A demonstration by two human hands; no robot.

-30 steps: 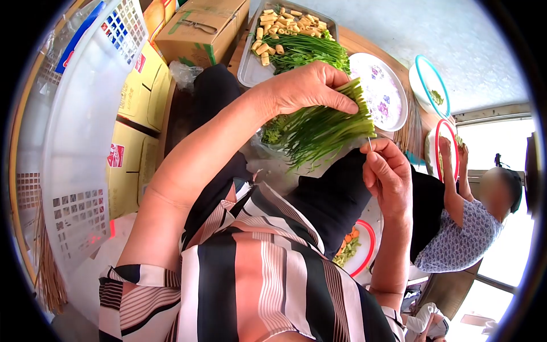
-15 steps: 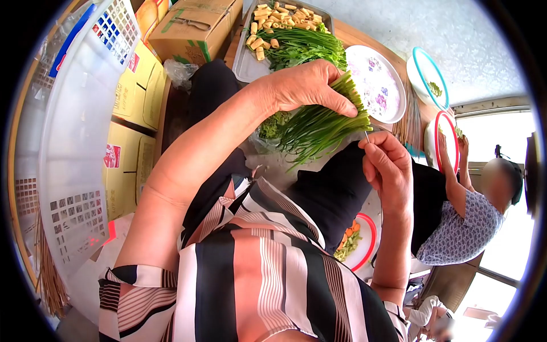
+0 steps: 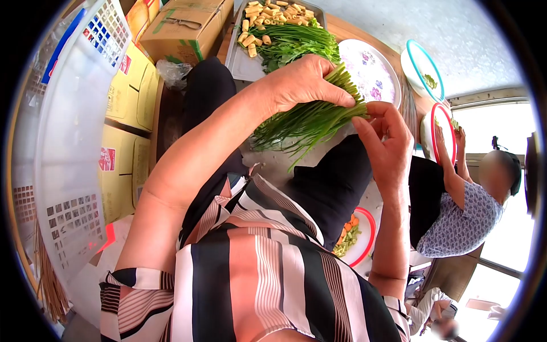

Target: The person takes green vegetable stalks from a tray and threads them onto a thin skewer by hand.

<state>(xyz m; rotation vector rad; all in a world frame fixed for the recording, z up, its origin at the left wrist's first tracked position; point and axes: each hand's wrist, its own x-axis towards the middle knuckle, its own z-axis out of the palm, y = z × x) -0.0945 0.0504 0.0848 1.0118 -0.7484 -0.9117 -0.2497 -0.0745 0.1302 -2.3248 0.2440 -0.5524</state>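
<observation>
My left hand (image 3: 307, 85) is closed around a bunch of long green chives (image 3: 307, 128), its thumb pressed across them near the pale cut ends. The leafy tips hang down to the left above my lap. At the cut ends, my right hand (image 3: 390, 139) has its thumb and index finger bent around a few stalks at the bunch's edge. Behind my left hand, more greens (image 3: 299, 43) lie on a metal tray (image 3: 242, 68) beside short tan tube-shaped pieces (image 3: 279, 14). Near the bunch stands a white flower-patterned plate (image 3: 370, 68).
On the right are a blue-rimmed bowl (image 3: 421, 71) and a red-rimmed bowl (image 3: 439, 134), where a co-worker's hands (image 3: 450, 142) are. A basin (image 3: 364, 245) with cut vegetables sits by my right knee. Cardboard boxes (image 3: 182, 34) and a white plastic crate (image 3: 68, 142) stand left.
My right hand has moved up from below the bunch to its cut ends. The thin stalk that hung by its fingers no longer shows. My left hand keeps its hold.
</observation>
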